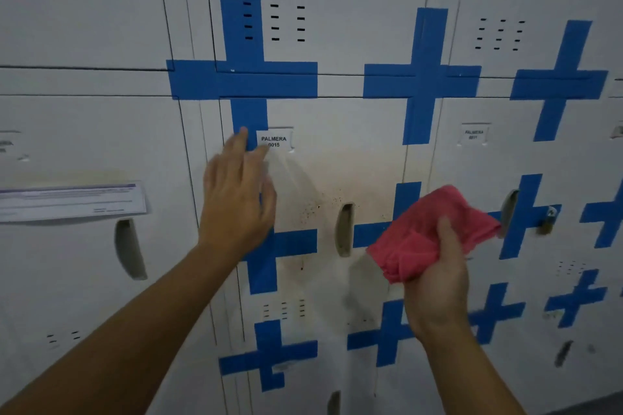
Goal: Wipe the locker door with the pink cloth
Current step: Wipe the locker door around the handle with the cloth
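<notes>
The white locker door (337,158) in the middle carries a label reading PALMERA 0015, blue tape crosses at its corners, a recessed handle slot (344,229), and brownish stains with dark specks around that slot. My left hand (236,199) lies flat and open against the door's left edge, fingertips just below the label. My right hand (438,283) grips a bunched pink cloth (428,232), held at the door's right side, just right of the handle slot. Whether the cloth touches the door is unclear.
Neighbouring white lockers surround the door, all marked with blue tape crosses (421,77). A paper notice (70,200) is stuck on the left locker. A small padlock (547,221) hangs on the right locker. Vent slits (274,22) sit above.
</notes>
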The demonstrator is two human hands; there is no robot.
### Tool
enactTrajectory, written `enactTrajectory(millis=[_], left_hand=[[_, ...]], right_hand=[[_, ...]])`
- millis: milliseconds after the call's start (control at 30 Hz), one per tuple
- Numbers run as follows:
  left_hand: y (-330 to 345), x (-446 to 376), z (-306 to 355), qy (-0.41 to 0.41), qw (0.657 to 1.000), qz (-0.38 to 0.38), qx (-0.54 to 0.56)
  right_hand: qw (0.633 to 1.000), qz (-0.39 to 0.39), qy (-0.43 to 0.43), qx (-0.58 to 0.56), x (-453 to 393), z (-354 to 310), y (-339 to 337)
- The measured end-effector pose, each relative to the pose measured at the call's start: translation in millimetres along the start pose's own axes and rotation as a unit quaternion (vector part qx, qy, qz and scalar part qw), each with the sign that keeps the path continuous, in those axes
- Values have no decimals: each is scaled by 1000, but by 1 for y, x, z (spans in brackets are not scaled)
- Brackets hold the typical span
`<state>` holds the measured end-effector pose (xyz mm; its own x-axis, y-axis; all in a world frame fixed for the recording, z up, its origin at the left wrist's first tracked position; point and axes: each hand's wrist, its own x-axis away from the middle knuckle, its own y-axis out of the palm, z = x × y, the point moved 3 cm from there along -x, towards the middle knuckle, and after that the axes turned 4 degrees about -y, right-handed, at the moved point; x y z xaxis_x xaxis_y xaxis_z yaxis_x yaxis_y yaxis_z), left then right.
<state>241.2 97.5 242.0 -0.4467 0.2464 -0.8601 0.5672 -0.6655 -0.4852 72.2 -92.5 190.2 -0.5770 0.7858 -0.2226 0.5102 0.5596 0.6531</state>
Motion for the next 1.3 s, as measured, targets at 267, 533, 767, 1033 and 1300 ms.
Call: enactTrajectory(millis=[267, 533, 767, 1033, 1300], left_hand=[[38, -32, -26, 61, 982, 81, -160], [47, -32, -28, 67, 976, 103, -181], [48, -32, -27, 70, 975, 99, -184], [48, -33, -28, 81, 975, 115, -172], [50, -29, -28, 80, 976, 110, -168]], right_hand=[[941, -87, -179, 273, -38, 33, 54], [761, -132, -335, 540, -62, 75, 99], [655, -195, -347, 643, -54, 89, 99], [616, -223, -336, 677, -67, 96, 49], [627, -233, -353, 654, -54, 84, 99]])
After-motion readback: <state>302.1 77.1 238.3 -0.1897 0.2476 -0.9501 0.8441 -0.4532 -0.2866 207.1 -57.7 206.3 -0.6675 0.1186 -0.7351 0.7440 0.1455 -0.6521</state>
